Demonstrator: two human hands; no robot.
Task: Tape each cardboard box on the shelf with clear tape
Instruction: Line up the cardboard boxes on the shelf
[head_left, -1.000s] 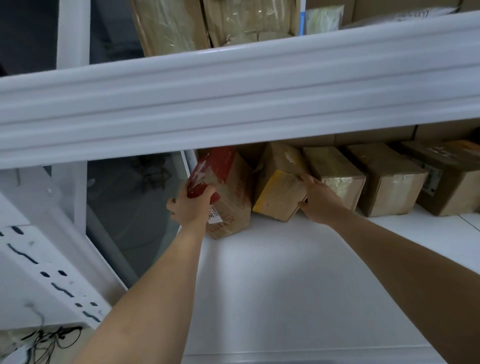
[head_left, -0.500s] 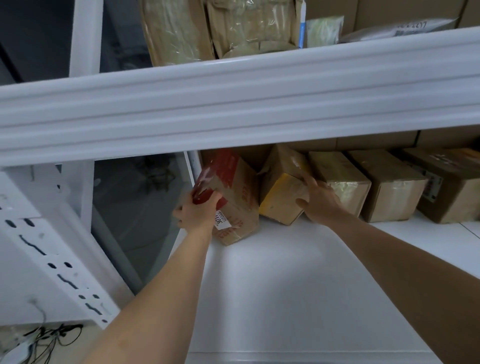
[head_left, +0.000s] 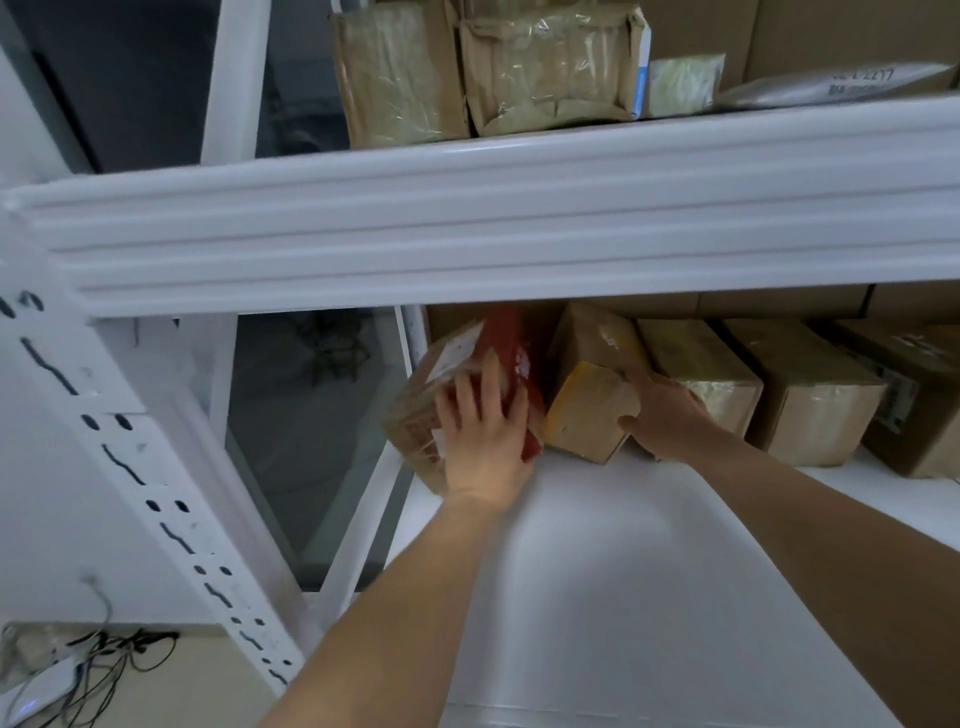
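A row of cardboard boxes stands at the back of the white shelf (head_left: 649, 571). The leftmost, a brown box with a red band (head_left: 457, 364), is tilted. My left hand (head_left: 483, 431) lies flat on its front face with fingers spread. Beside it sits a tilted box with a yellow front (head_left: 576, 415). My right hand (head_left: 665, 421) grips its right front corner, thumb on the front. Further right stand a shiny taped box (head_left: 696, 374) and two plain brown boxes (head_left: 810, 400) (head_left: 924, 395). No tape roll is in view.
A thick white shelf beam (head_left: 519, 218) crosses just above the boxes and hides their tops. Plastic-wrapped boxes (head_left: 550, 67) sit on the upper shelf. A perforated white upright (head_left: 130, 467) slants at the left, with cables (head_left: 93, 654) on the floor below.
My left hand has let go of the red-banded box's corner and spread flat on its front; the box has turned. My right hand stays on the yellow-fronted box. The view has shifted.
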